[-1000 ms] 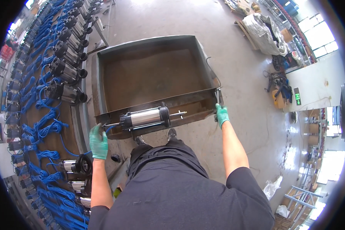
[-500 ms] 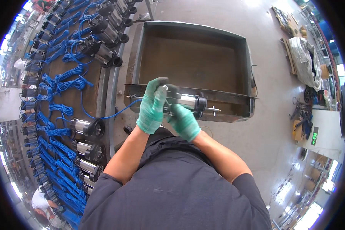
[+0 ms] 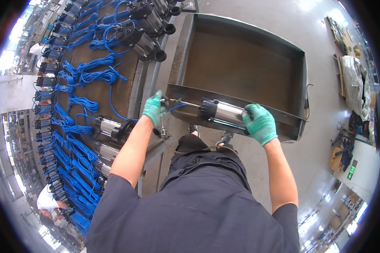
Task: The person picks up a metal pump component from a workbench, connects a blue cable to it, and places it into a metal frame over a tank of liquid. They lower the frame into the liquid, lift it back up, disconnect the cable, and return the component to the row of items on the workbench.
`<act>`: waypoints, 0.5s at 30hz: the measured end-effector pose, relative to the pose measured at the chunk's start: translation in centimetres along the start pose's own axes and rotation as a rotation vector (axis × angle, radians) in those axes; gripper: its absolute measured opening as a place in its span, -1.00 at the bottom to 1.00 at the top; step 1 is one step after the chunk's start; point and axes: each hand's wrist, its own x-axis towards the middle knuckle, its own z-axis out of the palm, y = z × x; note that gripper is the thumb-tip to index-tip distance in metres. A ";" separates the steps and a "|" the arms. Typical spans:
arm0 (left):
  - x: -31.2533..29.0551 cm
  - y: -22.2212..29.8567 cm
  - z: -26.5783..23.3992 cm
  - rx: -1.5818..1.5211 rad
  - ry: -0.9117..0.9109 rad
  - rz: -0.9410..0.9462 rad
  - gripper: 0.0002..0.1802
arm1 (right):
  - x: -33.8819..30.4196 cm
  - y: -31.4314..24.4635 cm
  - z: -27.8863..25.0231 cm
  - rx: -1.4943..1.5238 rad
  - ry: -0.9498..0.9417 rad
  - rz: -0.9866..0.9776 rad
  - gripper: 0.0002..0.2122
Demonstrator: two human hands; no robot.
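A long tabletop [image 3: 129,69] is running along the left, and a metal tank [image 3: 240,63] is standing beside it. A silver-and-black pump [image 3: 229,113] is lying along the tank's near side. The gloved right hand [image 3: 261,124] is gripping the pump's right end; the gloved left hand [image 3: 153,109] is clasping a slim metal tool [image 3: 162,129].

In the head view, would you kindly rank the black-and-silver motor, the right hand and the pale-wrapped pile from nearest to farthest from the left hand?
From the left hand:
1. Black-and-silver motor: just to its right.
2. Right hand: farther right, at the motor's right end.
3. Pale-wrapped pile: far right, on the floor.
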 end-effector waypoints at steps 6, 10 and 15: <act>0.8 0.4 1.0 0.120 -0.094 -0.026 -0.61 | 0.5 -0.4 0.8 0.078 0.112 0.034 -0.90; 0.7 1.0 1.2 0.196 -0.127 -0.045 -0.62 | 0.7 -0.5 0.8 0.074 0.107 0.046 -0.90; 0.7 1.6 1.3 0.226 -0.169 -0.059 -0.62 | 0.9 -0.7 0.7 0.059 0.121 0.021 -0.91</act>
